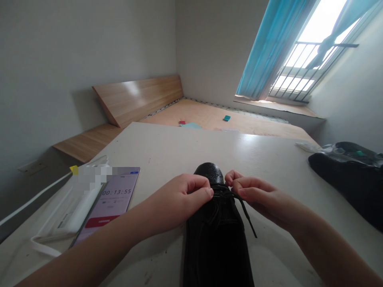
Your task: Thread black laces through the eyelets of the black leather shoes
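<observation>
A black leather shoe (215,239) stands on the white table with its toe pointing away from me. Over its left side, my left hand (191,195) pinches at the lacing, thumb against curled fingers. On the other side, my right hand (254,189) grips the black shoelace (247,215) between thumb and fingers. A loose end of that lace hangs down beside the shoe on the right. More lace crosses the front of the shoe between my two hands. The part of the lace inside my left fingers is hidden.
A phone (110,203) showing a timer lies left on the white table (167,147), beside a white power strip (76,211) with a cable. At the right edge is another black shoe (344,179) with clear plastic. Beyond stands a bed (203,107) with a wooden headboard.
</observation>
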`<action>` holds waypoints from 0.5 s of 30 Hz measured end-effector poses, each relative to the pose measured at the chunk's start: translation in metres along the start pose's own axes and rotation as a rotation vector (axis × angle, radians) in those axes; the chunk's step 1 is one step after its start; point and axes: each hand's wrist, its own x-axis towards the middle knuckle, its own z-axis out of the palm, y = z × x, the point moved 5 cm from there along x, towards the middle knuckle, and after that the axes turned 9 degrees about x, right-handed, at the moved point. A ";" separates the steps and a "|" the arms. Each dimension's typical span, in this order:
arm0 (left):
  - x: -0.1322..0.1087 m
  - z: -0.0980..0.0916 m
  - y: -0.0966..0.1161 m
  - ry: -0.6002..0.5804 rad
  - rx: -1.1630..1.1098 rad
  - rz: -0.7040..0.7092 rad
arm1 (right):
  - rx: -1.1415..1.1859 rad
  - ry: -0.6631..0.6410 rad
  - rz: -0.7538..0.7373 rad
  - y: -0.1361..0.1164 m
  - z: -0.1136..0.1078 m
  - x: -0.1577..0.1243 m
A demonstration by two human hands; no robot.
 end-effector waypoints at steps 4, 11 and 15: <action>0.003 0.000 -0.007 -0.015 -0.063 -0.037 | -0.109 -0.137 -0.041 -0.004 -0.001 0.003; 0.004 0.002 -0.012 -0.019 -0.133 -0.045 | -0.550 0.131 -0.188 -0.022 0.000 0.000; 0.004 0.001 -0.013 0.032 -0.103 -0.035 | -0.893 0.617 -0.457 -0.045 0.028 -0.047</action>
